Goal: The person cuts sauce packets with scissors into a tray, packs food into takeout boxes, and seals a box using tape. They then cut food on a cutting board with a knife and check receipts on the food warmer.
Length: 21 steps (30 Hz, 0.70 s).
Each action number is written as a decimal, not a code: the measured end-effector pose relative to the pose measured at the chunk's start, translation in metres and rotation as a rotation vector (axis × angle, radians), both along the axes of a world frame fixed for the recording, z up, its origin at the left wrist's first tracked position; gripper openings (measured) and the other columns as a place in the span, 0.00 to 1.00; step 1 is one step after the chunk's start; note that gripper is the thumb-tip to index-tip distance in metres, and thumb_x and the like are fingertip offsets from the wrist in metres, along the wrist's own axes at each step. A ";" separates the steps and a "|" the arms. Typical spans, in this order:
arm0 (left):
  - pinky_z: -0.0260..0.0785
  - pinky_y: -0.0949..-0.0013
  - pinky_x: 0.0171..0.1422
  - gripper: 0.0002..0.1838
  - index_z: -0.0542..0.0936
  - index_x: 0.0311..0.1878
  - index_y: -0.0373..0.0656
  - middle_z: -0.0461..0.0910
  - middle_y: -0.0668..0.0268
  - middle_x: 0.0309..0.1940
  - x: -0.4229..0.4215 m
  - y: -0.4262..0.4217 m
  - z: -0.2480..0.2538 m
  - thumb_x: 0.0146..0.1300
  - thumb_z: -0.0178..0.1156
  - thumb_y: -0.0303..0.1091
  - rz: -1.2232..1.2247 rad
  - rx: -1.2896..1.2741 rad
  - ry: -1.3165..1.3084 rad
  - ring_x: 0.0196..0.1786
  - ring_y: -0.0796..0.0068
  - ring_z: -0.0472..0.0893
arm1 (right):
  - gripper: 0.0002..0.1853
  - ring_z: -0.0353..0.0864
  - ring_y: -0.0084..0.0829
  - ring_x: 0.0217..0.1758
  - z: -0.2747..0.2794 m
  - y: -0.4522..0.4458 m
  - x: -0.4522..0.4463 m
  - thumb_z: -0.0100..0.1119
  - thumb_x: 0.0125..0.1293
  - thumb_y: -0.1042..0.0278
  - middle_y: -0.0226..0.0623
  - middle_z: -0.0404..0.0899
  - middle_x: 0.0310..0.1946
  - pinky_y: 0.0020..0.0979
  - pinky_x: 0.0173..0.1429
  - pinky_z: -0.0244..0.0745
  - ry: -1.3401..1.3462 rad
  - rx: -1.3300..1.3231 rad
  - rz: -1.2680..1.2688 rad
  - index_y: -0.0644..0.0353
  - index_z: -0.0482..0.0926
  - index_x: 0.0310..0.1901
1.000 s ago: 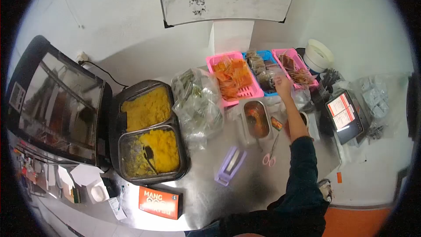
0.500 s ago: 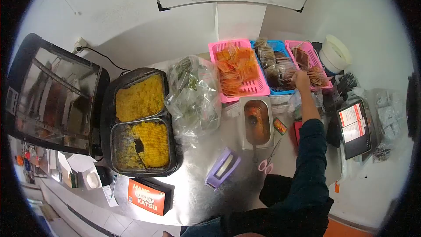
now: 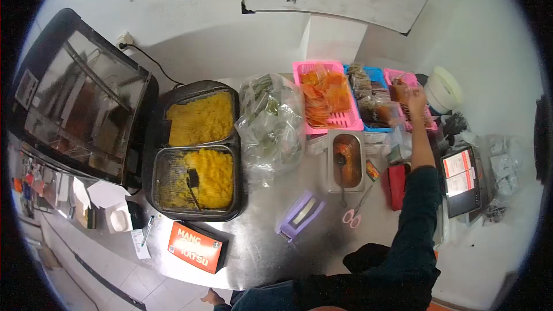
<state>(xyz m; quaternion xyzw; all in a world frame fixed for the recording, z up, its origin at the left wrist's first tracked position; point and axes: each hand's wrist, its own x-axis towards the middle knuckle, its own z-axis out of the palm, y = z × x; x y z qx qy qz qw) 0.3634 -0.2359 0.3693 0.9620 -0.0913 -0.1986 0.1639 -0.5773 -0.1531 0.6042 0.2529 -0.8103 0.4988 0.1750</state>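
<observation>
My right hand (image 3: pixel 417 101) reaches into the right-hand pink basket (image 3: pixel 394 73), its fingers closed on what looks like a small plastic sauce sachet (image 3: pixel 410 82). Brown sachets lie around and under that hand. Beside it, a blue basket (image 3: pixel 375 73) holds dark brown sachets (image 3: pixel 377 112). Farther left, another pink basket (image 3: pixel 348 121) is filled with orange sachets (image 3: pixel 325 95). At the bottom edge, my left hand (image 3: pixel 213 297) hangs low past the counter's front, fingers apart and holding nothing visible.
A black warmer (image 3: pixel 151 161) with its lid up holds yellow food in two trays. On the steel counter (image 3: pixel 253 247) stand a plastic bag of leaves (image 3: pixel 269 121), a metal sauce pan (image 3: pixel 331 181), a purple tape dispenser (image 3: pixel 300 216), scissors (image 3: pixel 352 217), an orange box (image 3: pixel 194 247) and a tablet (image 3: pixel 461 181).
My right hand has moved from the brown sachets at the blue basket's edge rightward into the right pink basket. My left hand shows more at the bottom. The whole view has shifted.
</observation>
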 end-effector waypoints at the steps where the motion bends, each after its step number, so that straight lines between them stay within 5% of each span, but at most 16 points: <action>1: 0.64 0.49 0.50 0.41 0.47 0.62 0.51 0.68 0.51 0.47 -0.002 0.000 -0.002 0.48 0.60 0.38 0.025 -0.012 -0.008 0.47 0.52 0.71 | 0.06 0.73 0.31 0.31 0.004 0.001 0.004 0.55 0.51 0.70 0.39 0.73 0.24 0.30 0.39 0.66 0.075 -0.037 -0.105 0.62 0.70 0.29; 3: 0.64 0.50 0.50 0.41 0.46 0.62 0.51 0.69 0.50 0.46 -0.004 0.000 -0.007 0.48 0.60 0.38 0.060 -0.063 -0.004 0.47 0.53 0.71 | 0.06 0.72 0.31 0.31 0.013 -0.016 0.019 0.54 0.51 0.71 0.39 0.72 0.24 0.31 0.40 0.66 0.222 -0.127 -0.299 0.62 0.69 0.29; 7: 0.65 0.50 0.50 0.42 0.41 0.62 0.49 0.67 0.43 0.46 -0.006 0.009 -0.011 0.48 0.57 0.31 0.088 -0.198 0.102 0.48 0.51 0.71 | 0.08 0.72 0.35 0.32 0.019 -0.066 0.023 0.56 0.51 0.68 0.40 0.72 0.26 0.33 0.42 0.66 -0.078 -0.387 0.038 0.62 0.70 0.30; 10: 0.64 0.50 0.50 0.41 0.42 0.62 0.49 0.67 0.41 0.46 -0.001 0.017 -0.019 0.48 0.57 0.30 0.116 -0.172 0.081 0.48 0.50 0.71 | 0.09 0.73 0.34 0.30 0.069 -0.134 0.119 0.56 0.51 0.66 0.41 0.74 0.28 0.32 0.39 0.67 0.159 -0.025 0.174 0.63 0.72 0.29; 12: 0.64 0.50 0.50 0.41 0.42 0.61 0.48 0.66 0.40 0.46 0.002 0.021 -0.022 0.48 0.56 0.28 0.074 -0.249 0.125 0.47 0.48 0.71 | 0.10 0.74 0.35 0.31 0.097 -0.175 0.185 0.56 0.50 0.65 0.43 0.75 0.30 0.32 0.37 0.68 0.048 0.442 0.320 0.61 0.75 0.32; 14: 0.64 0.51 0.51 0.41 0.42 0.61 0.47 0.66 0.39 0.46 0.000 0.020 -0.026 0.47 0.56 0.27 0.031 -0.306 0.133 0.46 0.47 0.71 | 0.12 0.75 0.36 0.34 0.089 -0.218 0.225 0.56 0.47 0.68 0.45 0.76 0.32 0.33 0.40 0.69 0.299 0.351 0.671 0.57 0.76 0.36; 16: 0.63 0.52 0.51 0.42 0.41 0.61 0.46 0.67 0.38 0.45 0.000 0.020 -0.030 0.46 0.56 0.26 -0.006 -0.335 0.099 0.47 0.45 0.71 | 0.14 0.75 0.39 0.38 0.097 -0.256 0.272 0.56 0.45 0.70 0.44 0.75 0.34 0.36 0.43 0.69 0.147 0.679 0.710 0.56 0.77 0.38; 19: 0.63 0.52 0.52 0.43 0.41 0.61 0.44 0.67 0.37 0.44 0.004 0.022 -0.036 0.45 0.56 0.24 -0.021 -0.351 0.085 0.47 0.44 0.70 | 0.14 0.75 0.42 0.38 0.037 -0.306 0.292 0.54 0.47 0.69 0.43 0.74 0.36 0.39 0.43 0.69 0.468 0.645 0.689 0.57 0.75 0.38; 21: 0.62 0.52 0.53 0.43 0.40 0.61 0.44 0.66 0.37 0.44 0.007 0.031 -0.038 0.45 0.56 0.24 -0.008 -0.347 0.084 0.47 0.43 0.70 | 0.23 0.69 0.42 0.49 0.006 -0.321 0.307 0.56 0.47 0.69 0.47 0.72 0.42 0.39 0.50 0.65 0.341 0.864 0.648 0.56 0.69 0.49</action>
